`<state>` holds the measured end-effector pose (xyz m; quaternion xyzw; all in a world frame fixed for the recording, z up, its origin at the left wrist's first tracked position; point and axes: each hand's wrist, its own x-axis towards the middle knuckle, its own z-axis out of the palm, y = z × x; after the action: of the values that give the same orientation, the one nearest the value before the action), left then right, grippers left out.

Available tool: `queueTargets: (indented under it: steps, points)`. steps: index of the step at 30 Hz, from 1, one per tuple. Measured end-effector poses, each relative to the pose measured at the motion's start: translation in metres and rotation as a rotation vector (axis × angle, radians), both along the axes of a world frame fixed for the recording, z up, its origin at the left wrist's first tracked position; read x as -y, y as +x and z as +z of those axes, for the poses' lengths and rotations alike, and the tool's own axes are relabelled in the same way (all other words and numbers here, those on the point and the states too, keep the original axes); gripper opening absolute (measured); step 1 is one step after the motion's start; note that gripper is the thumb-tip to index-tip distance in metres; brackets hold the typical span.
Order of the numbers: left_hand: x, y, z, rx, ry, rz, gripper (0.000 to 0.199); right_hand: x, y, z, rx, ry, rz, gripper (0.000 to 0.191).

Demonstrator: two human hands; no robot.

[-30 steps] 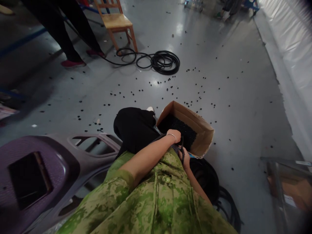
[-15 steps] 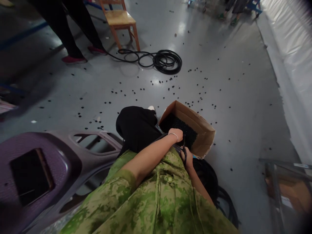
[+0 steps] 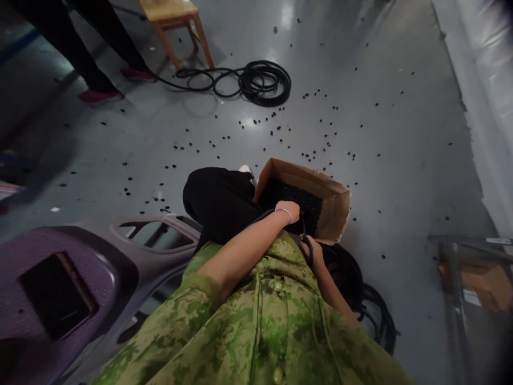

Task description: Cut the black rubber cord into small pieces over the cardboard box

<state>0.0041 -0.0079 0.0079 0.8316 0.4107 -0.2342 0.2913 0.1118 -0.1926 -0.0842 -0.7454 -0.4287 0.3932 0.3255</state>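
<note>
My left hand (image 3: pixel 287 210) is closed at the near edge of a cardboard box (image 3: pixel 337 206), with a bracelet at its wrist. A black cord runs under that wrist into the fist. My right hand (image 3: pixel 315 253) lies just below and to the right, its fingers wrapped round the handles of a dark tool (image 3: pixel 306 239), which looks like scissors. The tool points up toward the left fist. Many small black pieces (image 3: pixel 302 200) lie in the box.
A purple plastic chair (image 3: pixel 100 267) with a phone (image 3: pixel 58 295) is at left. Black cord coils (image 3: pixel 264 84) lie ahead and at right (image 3: pixel 380 321). A wooden chair (image 3: pixel 170 9), a person's legs (image 3: pixel 86 53) and a crate (image 3: pixel 457 289) stand around.
The whole view has shifted, so the floor, chair and coil appear higher and further left. My hands stay close together at the box's near edge, the left one still closed.
</note>
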Motion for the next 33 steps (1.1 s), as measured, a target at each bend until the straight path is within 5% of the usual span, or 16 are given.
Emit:
queueTargets:
  steps: [4, 9, 17, 21, 24, 27, 33]
  points:
    - [0.003, 0.001, 0.002, -0.007, -0.001, -0.022, 0.035, 0.007, 0.006, 0.011, -0.177, 0.013, -0.186, 0.055]
    - [0.009, 0.003, -0.001, -0.002, -0.014, -0.038, 0.035, 0.021, 0.006, 0.025, -0.144, 0.014, -0.315, 0.043]
    - [0.017, 0.001, 0.002, 0.026, -0.057, -0.099, 0.034, 0.011, -0.012, 0.011, 0.209, -0.03, -0.129, 0.049]
    - [0.019, -0.001, 0.007, 0.063, -0.08, -0.146, 0.033, 0.008, 0.005, 0.014, 0.406, -0.115, -0.134, 0.054]
    - [0.021, -0.002, 0.009, 0.084, -0.099, -0.153, 0.032, 0.006, 0.026, 0.019, 0.591, -0.32, -0.127, 0.056]
    - [0.023, -0.004, 0.012, 0.093, -0.113, -0.139, 0.032, 0.003, 0.04, 0.016, 0.524, -0.431, -0.019, 0.051]
    - [0.027, -0.009, 0.016, 0.087, -0.137, -0.154, 0.032, 0.021, 0.028, 0.001, 0.525, -0.285, -0.046, 0.043]
